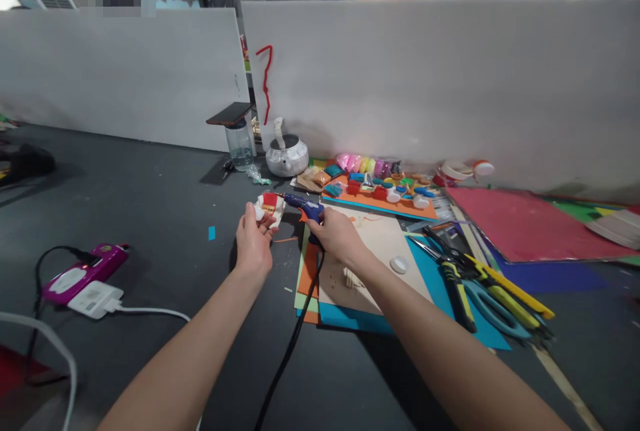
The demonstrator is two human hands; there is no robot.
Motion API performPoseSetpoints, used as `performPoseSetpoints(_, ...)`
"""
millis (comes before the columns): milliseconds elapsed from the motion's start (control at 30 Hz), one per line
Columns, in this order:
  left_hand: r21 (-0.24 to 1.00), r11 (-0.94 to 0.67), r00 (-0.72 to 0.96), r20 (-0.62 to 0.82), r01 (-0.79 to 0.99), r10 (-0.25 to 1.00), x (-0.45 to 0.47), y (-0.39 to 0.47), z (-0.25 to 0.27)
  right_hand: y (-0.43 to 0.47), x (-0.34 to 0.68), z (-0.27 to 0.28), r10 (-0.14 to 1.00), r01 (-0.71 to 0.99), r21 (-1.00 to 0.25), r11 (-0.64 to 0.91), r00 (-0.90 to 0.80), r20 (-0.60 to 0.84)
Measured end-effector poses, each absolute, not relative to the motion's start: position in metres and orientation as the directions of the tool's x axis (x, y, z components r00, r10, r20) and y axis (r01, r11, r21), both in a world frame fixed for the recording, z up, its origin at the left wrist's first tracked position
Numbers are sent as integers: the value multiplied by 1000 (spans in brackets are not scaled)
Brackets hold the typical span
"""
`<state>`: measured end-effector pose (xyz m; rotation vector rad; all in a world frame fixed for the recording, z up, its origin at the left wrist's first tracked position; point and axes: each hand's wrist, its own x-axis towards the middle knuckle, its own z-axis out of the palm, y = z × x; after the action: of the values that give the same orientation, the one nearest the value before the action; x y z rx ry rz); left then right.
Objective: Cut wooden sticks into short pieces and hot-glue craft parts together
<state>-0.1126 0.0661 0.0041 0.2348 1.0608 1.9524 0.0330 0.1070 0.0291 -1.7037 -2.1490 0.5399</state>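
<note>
My left hand (254,244) is closed around a small white paper piece (278,216) with a red and yellow patch on it; its exact kind is unclear. In my right hand (340,234) is a blue glue gun (306,206) with an orange trigger. Its nozzle points left and meets or nearly meets the upper edge of the white piece. From the grip a black cord (295,334) runs down toward the table's near side. Below my right forearm lie a beige sheet (370,238), a small white round lid (399,264) and some short pale sticks (353,278).
Pliers (457,294) and scissors (493,311) rest on blue paper at right, near a red sheet (515,221). Behind stand a grey teapot-like object (287,156), a glass jar (240,148) and several paint pots (380,192). At left lies a magenta power strip (85,274) with a white charger.
</note>
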Motion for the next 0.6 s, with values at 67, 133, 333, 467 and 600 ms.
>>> performPoseSetpoints(67, 768, -244, -594, -211, -592, 777, -111, 64, 4, 104, 37, 31, 980, 791, -585, 181, -192, 43)
performPoseSetpoints(133, 783, -243, -559, -156, -572, 814, -107, 60, 8, 97, 42, 37, 983, 730, -664, 163, -176, 48)
performPoseSetpoints(333, 752, -162, -272, -24, -639, 962, -90, 41, 25, 58, 79, 58, 979, 213, -971, 106, -192, 65)
performPoseSetpoints(467, 753, -8, -54, -36, -658, 998, -77, 29, 31, 30, 116, 64, 989, -34, -999, 3, -147, 8)
performPoseSetpoints(600, 775, 153, 138, -86, -613, 987, -64, 18, 31, 8, 151, 63, 997, -139, -988, -69, -33, -65)
